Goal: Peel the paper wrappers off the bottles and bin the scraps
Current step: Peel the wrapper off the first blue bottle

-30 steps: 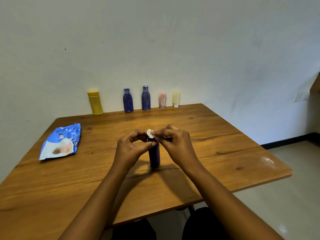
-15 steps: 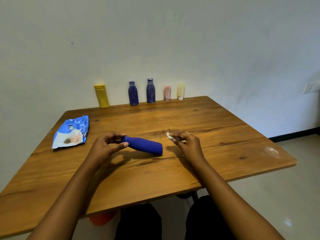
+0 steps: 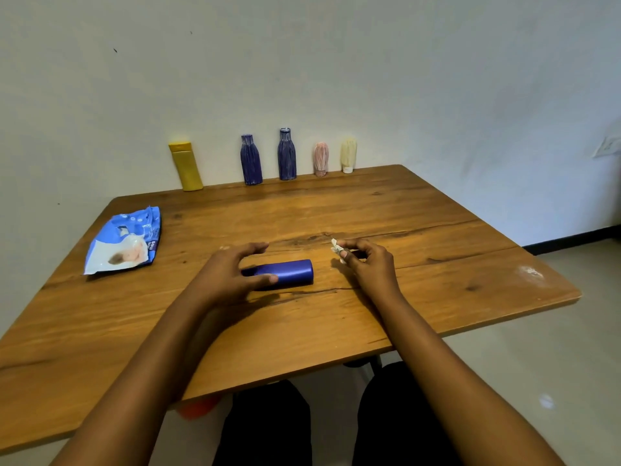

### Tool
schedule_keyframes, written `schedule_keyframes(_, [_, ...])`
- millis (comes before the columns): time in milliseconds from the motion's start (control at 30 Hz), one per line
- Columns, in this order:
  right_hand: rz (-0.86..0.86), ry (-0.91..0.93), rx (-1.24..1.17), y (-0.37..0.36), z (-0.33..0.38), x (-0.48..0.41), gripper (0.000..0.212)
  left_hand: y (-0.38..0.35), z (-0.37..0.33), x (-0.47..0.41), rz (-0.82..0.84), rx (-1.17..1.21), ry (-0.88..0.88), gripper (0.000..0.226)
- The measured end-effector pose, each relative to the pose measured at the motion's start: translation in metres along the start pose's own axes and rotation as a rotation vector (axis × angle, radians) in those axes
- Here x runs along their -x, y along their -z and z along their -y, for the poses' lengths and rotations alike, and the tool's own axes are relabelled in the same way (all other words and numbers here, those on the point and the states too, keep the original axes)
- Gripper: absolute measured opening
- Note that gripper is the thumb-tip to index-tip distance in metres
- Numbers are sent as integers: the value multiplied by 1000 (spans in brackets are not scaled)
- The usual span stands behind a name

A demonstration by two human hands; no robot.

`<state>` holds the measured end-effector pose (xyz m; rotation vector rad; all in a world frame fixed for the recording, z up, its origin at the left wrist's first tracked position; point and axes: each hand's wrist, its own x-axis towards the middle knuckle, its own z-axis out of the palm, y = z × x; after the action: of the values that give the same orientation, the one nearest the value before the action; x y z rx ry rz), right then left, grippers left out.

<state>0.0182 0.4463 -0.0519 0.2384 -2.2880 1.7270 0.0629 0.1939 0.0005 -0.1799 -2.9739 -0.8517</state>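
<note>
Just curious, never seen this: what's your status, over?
Left hand open over blue bottle lying sideways. Right hand pinches paper scrap. Nothing blocks either hand.

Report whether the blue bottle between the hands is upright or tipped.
Tipped. The blue bottle lies on its side on the table, base pointing right, neck under the left hand; the right hand pinches a paper scrap.

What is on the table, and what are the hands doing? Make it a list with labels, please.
Table: wooden table
Middle: blue bottle lying on its side
Left hand: left hand open, fingers spread over the bottle's neck end
Right hand: right hand pinching a white paper scrap, apart from the bottle
Back row, upright: yellow bottle, shorter dark blue bottle, taller dark blue bottle, pink bottle, cream bottle
Left side: blue pouch lying flat
Bin: none plainly in view
</note>
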Motion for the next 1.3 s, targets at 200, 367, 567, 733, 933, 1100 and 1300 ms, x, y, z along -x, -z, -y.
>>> schedule_keyframes(200, [18,-6,11,0,-3,0,18,-20,-40,-43,248,-379,-136,70])
schedule_keyframes(367, [20,34,29,-1,-4,1,15,-28,-44,-55,208,-348,-184,57])
schedule_keyframes(567, [-70,150,-6,2,15,1,22,-22,-38,-45,-187,237,-299,57])
schedule_keyframes(733, [-66,473,108,4,68,-20,31,-19,-34,-41,-272,474,-321,60])
schedule_keyframes(933, [128,727,588,-12,93,-19,31,-20,-30,-39,-276,551,-356,55])
schedule_keyframes(1100, [304,740,730,9,102,-2,28,-21,-28,-36,-260,605,-348,61])
schedule_keyframes(1300, [178,560,596,28,120,-16,27,-23,-31,-38,-264,662,-323,61])
